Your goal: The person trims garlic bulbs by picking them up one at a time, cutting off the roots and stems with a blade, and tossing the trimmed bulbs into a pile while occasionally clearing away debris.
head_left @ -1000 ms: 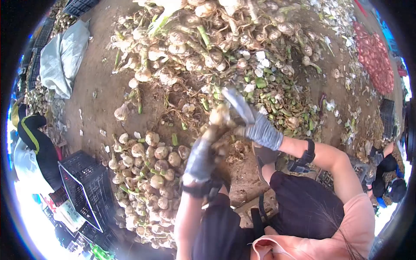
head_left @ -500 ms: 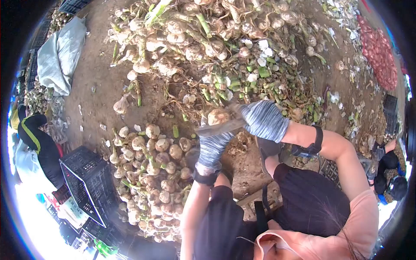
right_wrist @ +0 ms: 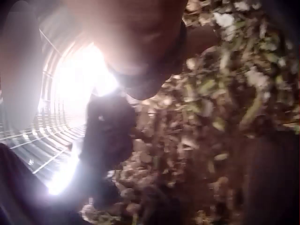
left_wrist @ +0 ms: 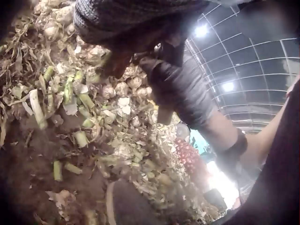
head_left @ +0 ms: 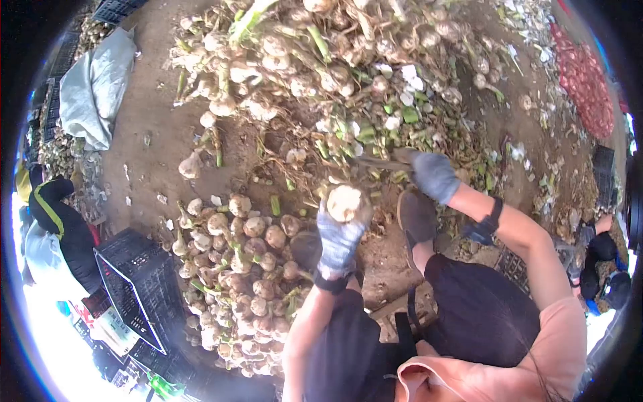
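In the head view the gloved left hand (head_left: 340,238) grips a garlic bulb (head_left: 345,203), whose pale face is turned up. To its right the gloved right hand (head_left: 434,177) holds a dark tool (head_left: 383,163) that extends left, above and apart from the bulb. The left wrist view shows the left glove (left_wrist: 122,21) at the top and the right glove (left_wrist: 180,89) beside it, both dark. Blur in the right wrist view hides what the fingers there do.
A heap of stemmed garlic (head_left: 288,60) lies ahead, with cut green stems (head_left: 410,115) below it. Trimmed bulbs (head_left: 254,268) are piled left of the legs. Black crates (head_left: 137,285) stand at left, a red net sack (head_left: 583,80) at right. Other people are at both sides.
The right hand has moved right, away from the left hand, taking the tool off the bulb. The bulb in the left hand now shows a pale face.
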{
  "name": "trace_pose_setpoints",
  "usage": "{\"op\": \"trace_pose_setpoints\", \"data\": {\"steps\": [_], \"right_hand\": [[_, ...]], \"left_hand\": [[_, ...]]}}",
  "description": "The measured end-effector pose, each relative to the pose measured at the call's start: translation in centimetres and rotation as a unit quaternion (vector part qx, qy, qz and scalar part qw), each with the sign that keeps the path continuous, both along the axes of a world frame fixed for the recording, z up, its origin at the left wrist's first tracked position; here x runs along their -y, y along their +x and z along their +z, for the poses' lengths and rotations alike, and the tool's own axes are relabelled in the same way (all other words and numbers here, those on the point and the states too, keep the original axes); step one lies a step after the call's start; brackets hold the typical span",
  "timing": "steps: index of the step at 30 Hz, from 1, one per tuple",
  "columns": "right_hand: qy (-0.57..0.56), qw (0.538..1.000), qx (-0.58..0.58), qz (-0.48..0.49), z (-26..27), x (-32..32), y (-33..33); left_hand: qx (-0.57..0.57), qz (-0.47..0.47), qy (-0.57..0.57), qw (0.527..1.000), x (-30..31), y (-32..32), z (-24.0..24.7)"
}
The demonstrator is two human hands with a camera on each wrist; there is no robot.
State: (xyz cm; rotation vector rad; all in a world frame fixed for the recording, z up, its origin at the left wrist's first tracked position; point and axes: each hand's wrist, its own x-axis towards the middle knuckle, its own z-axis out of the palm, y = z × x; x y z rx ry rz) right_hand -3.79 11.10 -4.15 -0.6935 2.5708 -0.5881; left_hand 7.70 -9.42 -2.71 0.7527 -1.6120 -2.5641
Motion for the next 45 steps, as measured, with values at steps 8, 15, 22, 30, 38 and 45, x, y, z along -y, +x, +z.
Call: {"op": "trace_pose_setpoints", "data": {"steps": [8,15,22,30,38,45], "right_hand": [[-0.004,0.989,0.145,0.026,-1.1,1.0,0.1],[0.096,0.963,0.24,0.077,-0.4,3.3,-1.2],[0.186,0.962,0.2,-0.027,2.2,0.2,-5.4],[0.061,0.973,-0.205,0.085,-6.9,2.0,-14.2],[0.036,0.997,-0.064,0.006,-3.2,1.6,-12.9],[-0.116,0.976,0.108,-0.147,-2.6,-1.3,-12.5]], "left_hand": [[0.008,-0.122,-0.045,0.992,0.2,-0.5,0.8],[-0.188,-0.165,-0.389,0.887,0.9,-2.2,1.8],[0.045,-0.023,-0.287,0.957,5.0,2.3,7.0],[0.374,-0.236,-0.732,0.518,16.8,25.1,15.0],[0.164,-0.021,-0.458,0.873,9.0,9.2,12.2],[0.118,-0.367,-0.542,0.746,2.2,-4.4,6.9]]}}
